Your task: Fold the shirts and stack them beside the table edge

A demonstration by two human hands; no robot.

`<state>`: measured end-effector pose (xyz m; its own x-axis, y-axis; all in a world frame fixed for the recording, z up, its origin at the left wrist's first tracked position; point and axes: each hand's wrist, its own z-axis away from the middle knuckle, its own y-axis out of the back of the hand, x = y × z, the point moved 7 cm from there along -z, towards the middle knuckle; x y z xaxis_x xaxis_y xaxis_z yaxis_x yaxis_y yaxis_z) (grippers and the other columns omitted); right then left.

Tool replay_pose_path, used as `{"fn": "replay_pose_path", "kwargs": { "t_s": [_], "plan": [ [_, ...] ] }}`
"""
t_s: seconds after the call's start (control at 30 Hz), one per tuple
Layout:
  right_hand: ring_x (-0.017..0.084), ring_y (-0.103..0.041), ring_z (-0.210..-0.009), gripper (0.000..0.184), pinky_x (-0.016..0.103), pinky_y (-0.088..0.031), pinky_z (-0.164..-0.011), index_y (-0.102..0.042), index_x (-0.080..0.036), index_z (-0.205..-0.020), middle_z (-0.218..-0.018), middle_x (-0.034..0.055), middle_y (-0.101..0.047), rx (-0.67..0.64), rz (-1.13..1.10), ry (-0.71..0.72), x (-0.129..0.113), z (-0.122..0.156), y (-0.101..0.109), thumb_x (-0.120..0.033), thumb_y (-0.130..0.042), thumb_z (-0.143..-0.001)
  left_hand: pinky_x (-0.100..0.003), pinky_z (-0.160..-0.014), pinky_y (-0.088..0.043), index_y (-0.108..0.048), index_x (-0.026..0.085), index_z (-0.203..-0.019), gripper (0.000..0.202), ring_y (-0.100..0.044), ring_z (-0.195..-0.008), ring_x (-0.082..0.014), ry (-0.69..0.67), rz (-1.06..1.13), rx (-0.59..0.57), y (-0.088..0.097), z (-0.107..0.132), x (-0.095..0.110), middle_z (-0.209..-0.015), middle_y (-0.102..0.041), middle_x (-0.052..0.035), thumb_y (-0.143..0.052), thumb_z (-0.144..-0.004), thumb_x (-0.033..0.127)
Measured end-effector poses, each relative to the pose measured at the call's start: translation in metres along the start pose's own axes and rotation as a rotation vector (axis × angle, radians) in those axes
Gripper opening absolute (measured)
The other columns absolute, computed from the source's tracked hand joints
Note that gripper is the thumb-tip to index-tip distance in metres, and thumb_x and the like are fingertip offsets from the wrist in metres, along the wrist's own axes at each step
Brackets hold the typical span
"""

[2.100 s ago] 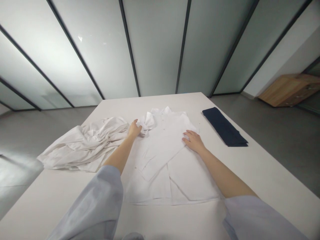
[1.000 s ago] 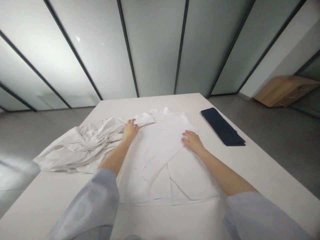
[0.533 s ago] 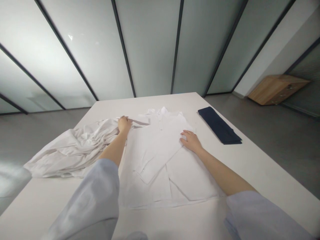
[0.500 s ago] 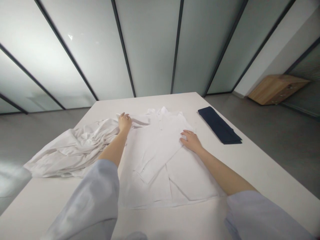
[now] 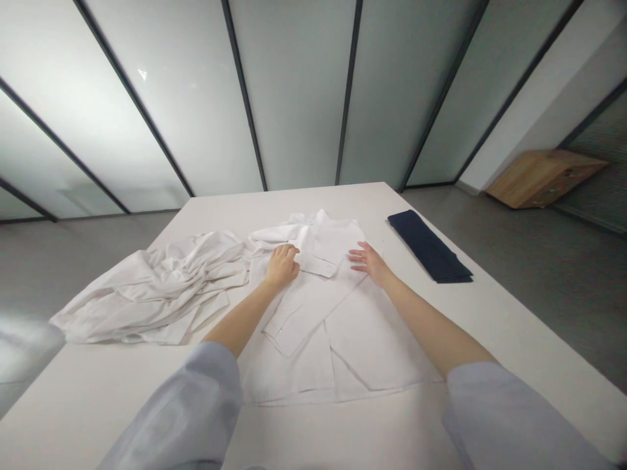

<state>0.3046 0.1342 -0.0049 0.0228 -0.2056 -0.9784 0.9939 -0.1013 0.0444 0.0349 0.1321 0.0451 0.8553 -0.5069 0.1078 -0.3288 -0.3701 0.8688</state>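
A white button-up shirt (image 5: 304, 365) lies spread on the table, its collar at the far end. One sleeve runs slantwise down across its front. My left hand (image 5: 283, 266) is closed on the other sleeve (image 5: 318, 264), whose cuff end points right over the chest. My right hand (image 5: 369, 262) hovers at the shirt's right side with fingers spread and nothing in them. Whether its fingertips touch the cloth I cannot tell.
A crumpled heap of white cloth (image 5: 151, 287) lies to the left, against the shirt's edge. A folded dark navy cloth (image 5: 431, 248) rests near the right edge of the white table (image 5: 519, 346). Beyond stand frosted glass panels (image 5: 298, 91) and a wooden cabinet (image 5: 543, 176).
My left hand has drawn the sleeve from the left inward over the shirt's front. My right hand has lifted slightly off the cloth and its fingers have spread.
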Motion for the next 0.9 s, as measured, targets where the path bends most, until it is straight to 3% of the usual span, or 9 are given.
{"fn": "replay_pose_path", "kwargs": {
  "t_s": [0.13,0.27,0.37,0.43,0.5,0.63,0.7,0.8,0.9],
  "plan": [
    [0.023,-0.060,-0.114,0.068,0.032,-0.051,-0.087,-0.040,-0.019,-0.141,-0.137,0.0140,-0.056,-0.032,0.424,0.000,-0.005,-0.005,-0.025,-0.049,-0.060,-0.083,-0.045,-0.107,-0.034,-0.051,0.016,-0.132,0.053,-0.041,-0.132,-0.0310,0.280,-0.175,-0.092,-0.003,0.001,-0.060,-0.144,-0.047,-0.0150,-0.052,-0.079,0.017],
    [0.030,-0.056,-0.118,0.061,0.038,-0.042,-0.097,-0.057,-0.017,-0.126,-0.126,0.0155,-0.062,0.035,0.908,0.034,-0.014,-0.016,-0.056,-0.053,-0.065,-0.077,-0.045,-0.101,-0.038,-0.057,0.018,-0.126,0.041,-0.048,-0.124,-0.0304,0.386,-0.220,-0.223,-0.008,-0.002,-0.091,-0.130,-0.058,-0.0140,-0.046,-0.086,0.020],
    [0.032,-0.056,-0.115,0.041,0.041,-0.040,-0.096,-0.067,-0.019,-0.108,-0.117,0.0140,-0.066,0.106,1.075,0.074,-0.021,-0.020,-0.076,-0.042,-0.066,-0.074,-0.042,-0.093,-0.044,-0.063,0.020,-0.113,0.031,-0.053,-0.115,-0.0290,0.465,-0.204,-0.268,-0.011,-0.002,-0.101,-0.119,-0.062,-0.0127,-0.044,-0.088,0.020],
    [0.029,-0.060,-0.106,0.026,0.037,-0.043,-0.090,-0.068,-0.019,-0.095,-0.105,0.0102,-0.069,0.105,0.969,0.109,-0.026,-0.022,-0.083,-0.032,-0.062,-0.074,-0.039,-0.090,-0.046,-0.064,0.021,-0.109,0.029,-0.054,-0.113,-0.0278,0.491,-0.192,-0.257,-0.010,-0.002,-0.104,-0.116,-0.062,-0.0119,-0.044,-0.088,0.018],
    [0.025,-0.063,-0.091,0.017,0.032,-0.047,-0.078,-0.066,-0.019,-0.084,-0.088,0.0051,-0.069,0.079,0.679,0.132,-0.035,-0.022,-0.080,-0.029,-0.056,-0.074,-0.037,-0.088,-0.046,-0.064,0.021,-0.107,0.029,-0.055,-0.112,-0.0266,0.493,-0.183,-0.226,-0.006,-0.003,-0.107,-0.115,-0.061,-0.0113,-0.044,-0.086,0.015],
    [0.021,-0.063,-0.069,0.018,0.030,-0.050,-0.063,-0.060,-0.020,-0.077,-0.066,0.0021,-0.064,-0.023,-0.075,0.098,-0.060,-0.021,-0.050,-0.036,-0.051,-0.073,-0.035,-0.089,-0.046,-0.061,0.020,-0.106,0.029,-0.055,-0.110,-0.0257,0.473,-0.186,-0.116,0.012,-0.002,-0.111,-0.116,-0.059,-0.0117,-0.047,-0.082,0.011],
    [0.022,-0.063,-0.066,0.021,0.032,-0.052,-0.063,-0.059,-0.021,-0.076,-0.063,0.0036,-0.064,-0.050,-0.288,0.084,-0.071,-0.017,-0.028,-0.040,-0.050,-0.074,-0.036,-0.090,-0.046,-0.059,0.019,-0.108,0.029,-0.055,-0.110,-0.0266,0.481,-0.193,-0.101,0.017,0.000,-0.113,-0.115,-0.059,-0.0131,-0.051,-0.081,0.014],
    [0.023,-0.065,-0.065,0.022,0.033,-0.055,-0.065,-0.060,-0.021,-0.077,-0.060,0.0042,-0.064,-0.030,-0.303,0.065,-0.072,-0.003,0.004,-0.042,-0.054,-0.073,-0.037,-0.090,-0.046,-0.057,0.018,-0.112,0.028,-0.055,-0.110,-0.0282,0.482,-0.201,-0.158,0.015,0.001,-0.115,-0.114,-0.061,-0.0137,-0.052,-0.084,0.023],
    [0.025,-0.067,-0.067,0.018,0.034,-0.055,-0.065,-0.060,-0.021,-0.077,-0.060,0.0053,-0.065,-0.023,-0.190,-0.038,-0.049,0.024,0.022,-0.038,-0.056,-0.073,-0.036,-0.088,-0.046,-0.058,0.019,-0.108,0.025,-0.057,-0.108,-0.0275,0.414,-0.215,-0.249,0.008,0.002,-0.113,-0.110,-0.064,-0.0124,-0.049,-0.085,0.021]
  ]
}}
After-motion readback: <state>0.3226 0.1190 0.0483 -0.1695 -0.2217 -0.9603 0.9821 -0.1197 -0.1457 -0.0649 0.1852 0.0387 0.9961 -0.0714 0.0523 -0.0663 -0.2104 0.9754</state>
